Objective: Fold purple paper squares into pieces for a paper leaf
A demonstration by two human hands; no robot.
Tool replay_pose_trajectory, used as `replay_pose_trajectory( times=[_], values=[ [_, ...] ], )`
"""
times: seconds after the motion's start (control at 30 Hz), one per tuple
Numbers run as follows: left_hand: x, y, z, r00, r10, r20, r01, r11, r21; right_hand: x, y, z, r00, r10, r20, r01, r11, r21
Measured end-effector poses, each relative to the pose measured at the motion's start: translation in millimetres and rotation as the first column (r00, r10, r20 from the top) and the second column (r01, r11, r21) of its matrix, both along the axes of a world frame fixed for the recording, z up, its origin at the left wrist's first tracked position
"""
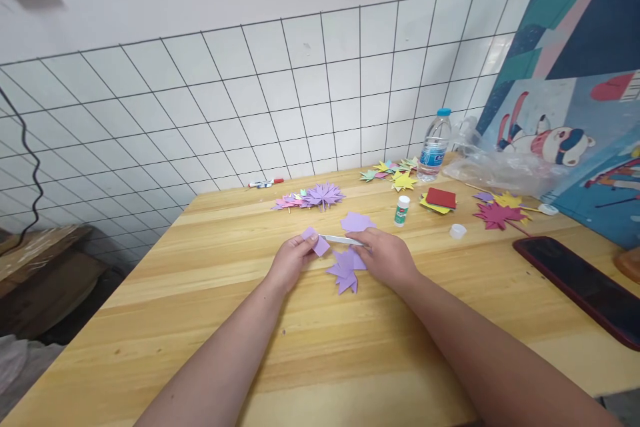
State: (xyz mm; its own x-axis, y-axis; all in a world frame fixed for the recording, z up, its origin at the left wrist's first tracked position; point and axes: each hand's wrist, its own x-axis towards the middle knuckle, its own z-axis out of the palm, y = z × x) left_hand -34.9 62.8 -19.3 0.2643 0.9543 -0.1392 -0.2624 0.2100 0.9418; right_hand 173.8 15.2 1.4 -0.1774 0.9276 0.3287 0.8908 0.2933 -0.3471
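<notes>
Between the thumb and fingers of my left hand [294, 259] is a small folded square of purple paper [317, 244]. My right hand [389, 255] grips a thin, flat white strip-like tool [341, 239], whose far end reaches the edge of that square; whether it is a ruler or a blade I cannot tell. Below and between the hands lies a folded purple paper leaf [344, 271] with pointed tips. A loose purple paper sheet [357, 221] rests just beyond my right hand, and more purple paper sits partly hidden under its fingers.
Beyond my right hand stand a glue stick [401, 211], its clear cap [457, 231], stacked coloured paper [440, 199] and a water bottle [434, 147]. Finished paper leaves [324, 195] lie at the back. Far right are a phone [575, 283], crimson leaf [497, 215] and plastic bag [510, 170].
</notes>
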Motion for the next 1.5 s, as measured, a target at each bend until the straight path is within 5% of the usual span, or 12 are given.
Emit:
replay_pose_trajectory(
  times=[0.77, 1.5],
  values=[
    [1.5, -3.6, 1.8, 0.986, -0.104, -0.131, 0.114, 0.990, 0.076, -1.2, 0.5, 0.1, 1.000, 0.009, -0.010, -0.009, 1.000, -0.007],
    [0.1, 0.8, 0.1, 0.997, 0.079, 0.012, -0.079, 0.997, -0.005, -0.5, -1.0, 4.5, 1.000, -0.004, 0.030, 0.005, 0.999, -0.033]
  ],
)
